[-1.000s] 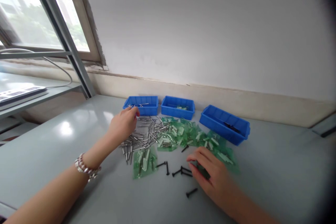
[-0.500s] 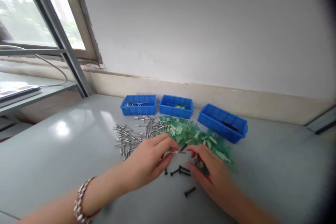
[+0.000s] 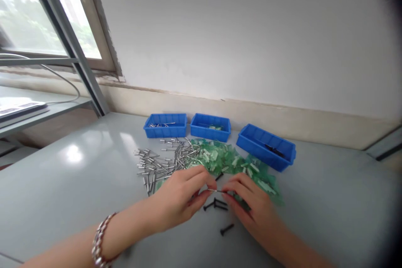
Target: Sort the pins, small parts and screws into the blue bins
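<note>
Between my two hands lies a thin silvery blind rivet (image 3: 217, 191), held level just above the table. My left hand (image 3: 184, 192) pinches one end between thumb and fingertips. At the other end, the thumb and index finger of my right hand (image 3: 251, 199) close on its pin. Below the fingers are several black screws (image 3: 220, 204), with another black screw (image 3: 226, 229) nearer me. A pile of silvery rivets (image 3: 152, 167) spreads out beyond my left hand. Small green plastic packets (image 3: 216, 157) with pale pieces inside are heaped behind both hands, partly hidden by them.
Three blue bins stand along the wall: the left bin (image 3: 165, 132) holds rivets, the middle bin (image 3: 210, 134) green packets, the right bin (image 3: 264, 150) dark screws. A metal shelf frame (image 3: 91, 79) rises at the left, by the window.
My right hand has closed its thumb and index finger on the rivet's free end. My left hand has shifted slightly right and nearer me with the rivet.
</note>
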Available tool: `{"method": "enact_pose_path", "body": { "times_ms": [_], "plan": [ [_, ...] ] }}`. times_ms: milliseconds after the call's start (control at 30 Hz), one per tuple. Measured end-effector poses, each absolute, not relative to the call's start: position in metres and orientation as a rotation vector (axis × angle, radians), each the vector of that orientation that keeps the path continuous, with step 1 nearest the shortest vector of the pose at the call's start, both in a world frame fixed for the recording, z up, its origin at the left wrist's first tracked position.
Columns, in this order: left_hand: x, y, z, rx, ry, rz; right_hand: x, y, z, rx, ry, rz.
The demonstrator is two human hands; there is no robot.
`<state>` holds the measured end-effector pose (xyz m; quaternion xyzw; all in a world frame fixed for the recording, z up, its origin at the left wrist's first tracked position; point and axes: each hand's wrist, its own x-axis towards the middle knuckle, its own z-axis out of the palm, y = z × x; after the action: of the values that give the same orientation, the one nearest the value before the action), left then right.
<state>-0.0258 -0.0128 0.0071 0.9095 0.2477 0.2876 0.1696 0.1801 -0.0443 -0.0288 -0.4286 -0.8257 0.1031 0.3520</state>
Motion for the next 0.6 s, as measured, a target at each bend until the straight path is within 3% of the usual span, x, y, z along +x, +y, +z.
{"method": "enact_pose_path", "body": {
  "times_ms": [600],
  "plan": [
    [-0.023,-0.009,-0.004,2.716,0.836,0.647,0.179,-0.046,-0.025,-1.089,-2.116,0.176]
  ]
}}
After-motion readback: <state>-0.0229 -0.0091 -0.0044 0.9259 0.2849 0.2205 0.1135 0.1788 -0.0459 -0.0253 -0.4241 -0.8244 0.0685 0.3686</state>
